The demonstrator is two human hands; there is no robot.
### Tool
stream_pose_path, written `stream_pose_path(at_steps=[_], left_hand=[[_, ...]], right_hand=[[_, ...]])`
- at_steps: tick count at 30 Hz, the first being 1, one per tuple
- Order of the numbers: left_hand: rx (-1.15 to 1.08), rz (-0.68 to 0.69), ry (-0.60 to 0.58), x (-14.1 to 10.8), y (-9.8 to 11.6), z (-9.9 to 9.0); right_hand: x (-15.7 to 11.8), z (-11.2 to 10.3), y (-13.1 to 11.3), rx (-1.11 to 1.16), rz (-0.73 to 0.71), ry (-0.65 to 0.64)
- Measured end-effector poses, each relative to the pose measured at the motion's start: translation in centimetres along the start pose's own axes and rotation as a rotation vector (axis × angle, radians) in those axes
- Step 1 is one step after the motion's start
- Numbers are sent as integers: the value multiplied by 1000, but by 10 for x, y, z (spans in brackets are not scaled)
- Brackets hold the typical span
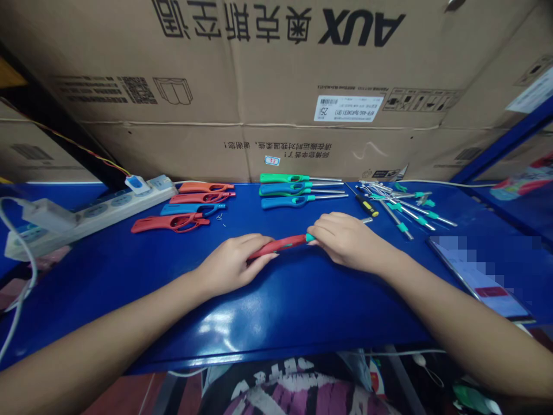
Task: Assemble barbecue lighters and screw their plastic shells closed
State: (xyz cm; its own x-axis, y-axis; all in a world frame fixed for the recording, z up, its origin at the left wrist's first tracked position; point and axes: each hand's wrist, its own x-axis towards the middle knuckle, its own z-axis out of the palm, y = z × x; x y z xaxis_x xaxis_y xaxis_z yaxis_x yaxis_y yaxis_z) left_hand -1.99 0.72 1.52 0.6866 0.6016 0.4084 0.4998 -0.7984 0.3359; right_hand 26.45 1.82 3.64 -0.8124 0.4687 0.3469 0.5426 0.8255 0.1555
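Above the blue table, my left hand (233, 260) is closed around the rear of a red gas lighter handle (283, 244). My right hand (345, 239) grips a metal lighter tube (367, 220), mostly hidden by my fingers. Its teal collar (310, 237) meets the front end of the red handle; how far it sits inside I cannot tell. Beyond my left hand lie several red, orange and blue handles (192, 209) without tubes. Farther back are green and blue lighters (283, 202) with tubes fitted. Loose metal tubes with teal collars (415, 214) are heaped at the right.
A black-and-yellow screwdriver (367, 204) lies beside the loose tubes. Small screws (220, 217) rest near the handles. A white power strip (97, 210) stands at the left, a phone (479, 282) at the right. A large cardboard box (194, 138) walls off the back.
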Motion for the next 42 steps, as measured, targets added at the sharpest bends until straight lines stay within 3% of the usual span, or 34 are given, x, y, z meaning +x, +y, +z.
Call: stream_pose_path(at_steps=[9,22,26,31,35,39,42], left_hand=[[249,97,-34,-5,0,5],[347,176,-90,-5,1,3],[333,102,-138,-2,4,2],[255,-94,-165,5,10,-2],[263,-120,-174,7,7,-2],[248,-131,-196,5,-1,1],[174,-153,-179,4,-2,2]], right_hand=[[-1,3,-3,30,0,-66],[0,13,-7,375,140,-209],[-1,19,-5,329,144,-191],[1,14,0,281,209,-160],[1,5,7,257,316,-278],[-6,-3,27,322,349,-375],[-17,-5,50,259,482,-308]])
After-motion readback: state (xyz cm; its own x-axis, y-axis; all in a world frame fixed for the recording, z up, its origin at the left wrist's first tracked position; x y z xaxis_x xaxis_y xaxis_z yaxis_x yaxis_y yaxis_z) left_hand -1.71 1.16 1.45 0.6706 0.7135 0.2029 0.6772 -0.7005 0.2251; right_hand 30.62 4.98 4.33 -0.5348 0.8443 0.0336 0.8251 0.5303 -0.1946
